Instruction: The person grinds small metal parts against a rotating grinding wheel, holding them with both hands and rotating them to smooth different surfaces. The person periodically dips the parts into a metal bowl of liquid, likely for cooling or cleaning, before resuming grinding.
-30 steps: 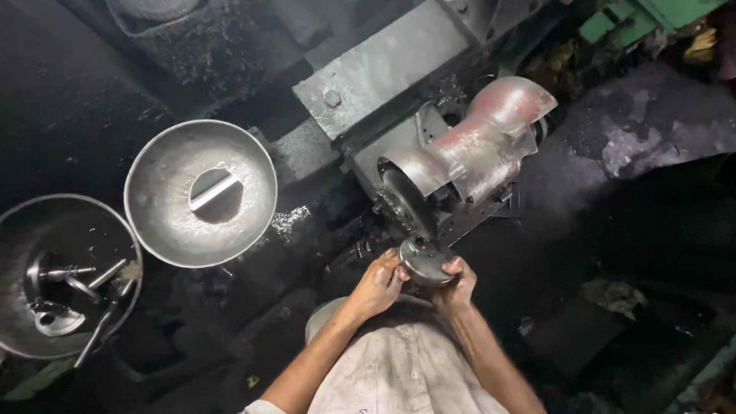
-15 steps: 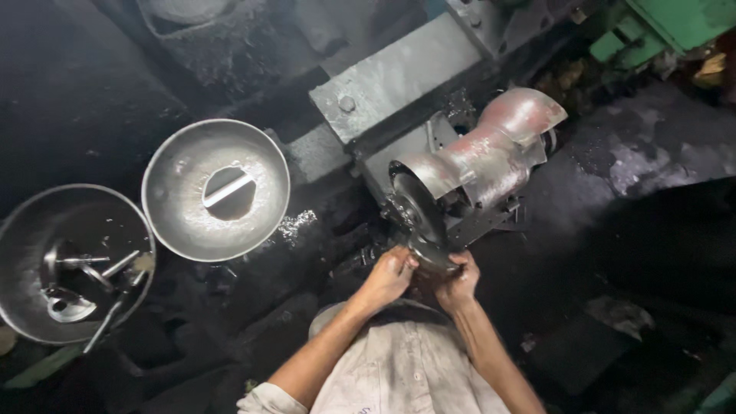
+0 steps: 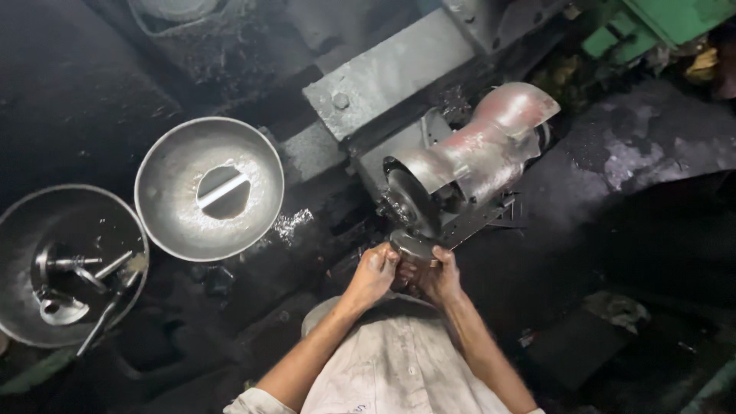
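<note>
Both hands grip a small round metal part (image 3: pixel 410 247) and hold it against the lower edge of a dark grinding wheel (image 3: pixel 409 201). My left hand (image 3: pixel 373 274) clasps the part from the left, my right hand (image 3: pixel 439 276) from the right. A grey-red curved metal guard (image 3: pixel 483 149) covers the wheel's top and right side. Most of the part is hidden by my fingers.
A shiny metal bowl (image 3: pixel 165 188) with a hole and a bar in its middle sits to the left. Further left a darker bowl (image 3: pixel 31 222) holds several metal parts. A grey steel block (image 3: pixel 391 69) lies behind the grinder. Green machinery (image 3: pixel 667 19) stands at top right.
The view shifted slightly. My hands have stayed at the wheel's lower edge, turning the metal part a little against it.
</note>
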